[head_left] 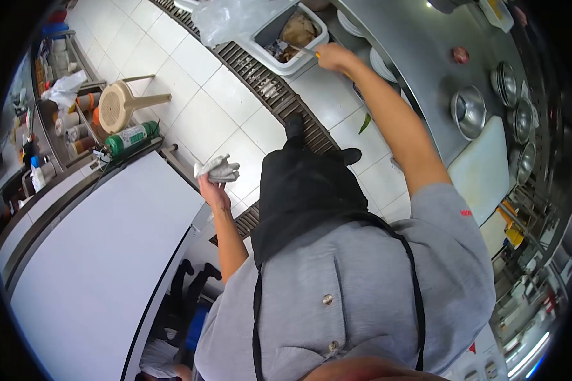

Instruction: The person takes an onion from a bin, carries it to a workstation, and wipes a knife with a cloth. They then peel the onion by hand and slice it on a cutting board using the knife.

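Observation:
My right hand (335, 58) is closed on the yellow-orange handle of a knife (304, 50). Its blade reaches over the rim of a pale waste bin (324, 39), which contains brown scraps (299, 30) and darker bits. Further down and to the left, my left hand (217, 195) grips a crumpled greyish-white cloth (218, 169) above the tiled floor. A clear plastic bag (225, 20) lies against the bin's left side.
At right, a steel counter (426, 57) bears an onion (461, 55), metal bowls (468, 112) and a white cutting board (483, 171). A slotted floor drain (260, 79) crosses the tiles. A beige stool (115, 106) and white surface (102, 267) stand left; another person (171, 343) is beyond.

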The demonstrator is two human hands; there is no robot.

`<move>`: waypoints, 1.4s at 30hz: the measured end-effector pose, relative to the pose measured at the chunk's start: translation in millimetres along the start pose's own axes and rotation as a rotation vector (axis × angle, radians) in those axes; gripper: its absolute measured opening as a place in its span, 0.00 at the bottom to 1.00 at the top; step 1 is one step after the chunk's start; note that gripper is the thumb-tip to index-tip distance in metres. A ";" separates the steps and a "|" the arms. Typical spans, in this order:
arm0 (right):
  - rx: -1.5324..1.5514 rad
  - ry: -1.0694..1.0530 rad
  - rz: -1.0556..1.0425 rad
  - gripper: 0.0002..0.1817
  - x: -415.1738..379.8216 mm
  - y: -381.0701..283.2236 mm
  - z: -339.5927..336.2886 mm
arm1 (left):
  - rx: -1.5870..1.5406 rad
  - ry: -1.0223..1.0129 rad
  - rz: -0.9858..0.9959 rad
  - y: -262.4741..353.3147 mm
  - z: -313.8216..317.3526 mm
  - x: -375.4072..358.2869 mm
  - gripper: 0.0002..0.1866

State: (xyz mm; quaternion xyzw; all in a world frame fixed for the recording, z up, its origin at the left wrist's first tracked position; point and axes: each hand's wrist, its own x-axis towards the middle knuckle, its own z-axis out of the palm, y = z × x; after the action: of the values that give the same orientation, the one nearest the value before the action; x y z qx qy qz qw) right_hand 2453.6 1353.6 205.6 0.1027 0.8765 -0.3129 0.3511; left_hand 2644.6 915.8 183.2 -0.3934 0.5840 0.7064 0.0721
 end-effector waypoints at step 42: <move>0.312 0.822 -0.728 0.29 -269.9 10.4 67.9 | -0.630 -1.131 -0.148 40.0 233.9 -109.8 0.28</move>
State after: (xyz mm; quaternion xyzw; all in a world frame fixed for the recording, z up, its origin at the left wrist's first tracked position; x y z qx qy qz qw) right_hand 2692.9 1330.3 346.3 -0.0417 0.8634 -0.4738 -0.1684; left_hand 2586.5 1149.0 286.2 -0.0024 0.1923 0.9350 0.2979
